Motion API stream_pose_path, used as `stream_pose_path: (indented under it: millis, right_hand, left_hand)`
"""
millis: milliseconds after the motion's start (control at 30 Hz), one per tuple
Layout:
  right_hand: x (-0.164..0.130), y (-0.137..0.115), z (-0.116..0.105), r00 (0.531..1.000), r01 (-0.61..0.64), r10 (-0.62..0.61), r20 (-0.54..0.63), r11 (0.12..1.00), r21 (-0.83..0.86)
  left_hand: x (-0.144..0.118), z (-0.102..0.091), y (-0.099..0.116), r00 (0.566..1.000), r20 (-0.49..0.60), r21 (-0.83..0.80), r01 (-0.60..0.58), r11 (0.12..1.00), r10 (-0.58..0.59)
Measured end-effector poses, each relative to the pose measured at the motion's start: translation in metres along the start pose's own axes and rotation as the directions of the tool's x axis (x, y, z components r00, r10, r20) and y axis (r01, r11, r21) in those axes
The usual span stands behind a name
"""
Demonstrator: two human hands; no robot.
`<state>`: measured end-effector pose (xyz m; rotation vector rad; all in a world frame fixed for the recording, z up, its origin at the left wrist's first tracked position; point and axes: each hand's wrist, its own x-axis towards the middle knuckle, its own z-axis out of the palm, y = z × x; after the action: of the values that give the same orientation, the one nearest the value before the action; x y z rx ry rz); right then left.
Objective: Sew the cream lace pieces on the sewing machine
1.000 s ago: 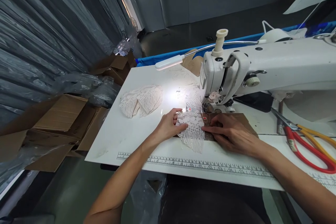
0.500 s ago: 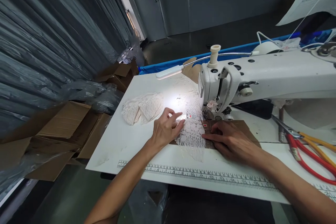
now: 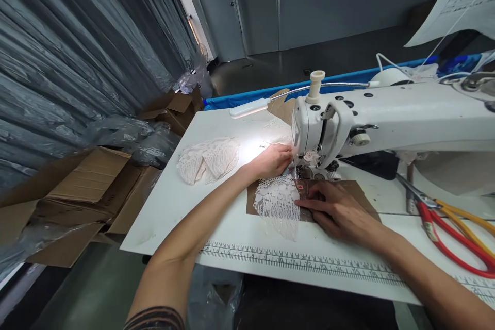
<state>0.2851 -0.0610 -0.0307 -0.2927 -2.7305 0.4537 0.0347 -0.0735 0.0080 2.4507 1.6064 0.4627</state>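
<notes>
Sewing machine (image 3: 320, 124) hides left hand's (image 3: 270, 161) fingertips on lace (image 3: 276, 201).

Lace piece (image 3: 277, 202) lies on the table (image 3: 185, 201) before the sewing machine (image 3: 386, 116); scissors (image 3: 452, 232) to its right.

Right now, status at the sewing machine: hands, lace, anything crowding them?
Left hand on lace behind the presser foot. Right hand flat, pinning lace piece on brown card. Sewing machine head close above; red scissors lie off right.
</notes>
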Motion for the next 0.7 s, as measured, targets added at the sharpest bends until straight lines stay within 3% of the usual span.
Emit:
stream_pose_path:
  millis: [133, 233, 300, 467, 700]
  right_hand:
    - [0.000, 0.000, 0.000, 0.999, -0.029, 0.029, 0.024, 1.000, 0.005]
    - [0.001, -0.001, 0.001, 0.999, -0.026, 0.026, 0.024, 1.000, 0.000]
    - [0.001, -0.001, 0.000, 1.000, -0.015, 0.015, 0.010, 1.000, -0.005]
    - [0.000, -0.001, 0.001, 1.000, -0.015, 0.015, 0.009, 1.000, -0.008]
    - [0.001, 0.003, 0.003, 1.000, -0.019, 0.018, -0.019, 0.999, -0.046]
  left_hand:
    - [-0.026, 0.006, 0.014, 0.999, -0.046, 0.036, 0.007, 0.999, -0.006]
    - [-0.049, 0.009, 0.029, 0.987, 0.024, 0.042, -0.157, 0.987, 0.156]
    - [-0.058, 0.011, 0.036, 0.978, 0.059, 0.095, -0.206, 0.974, 0.201]
    - [-0.061, 0.014, 0.041, 0.977, 0.107, 0.218, -0.202, 0.955, 0.182]
    - [-0.055, 0.014, 0.050, 0.994, 0.052, 0.268, -0.105, 0.958, 0.095]
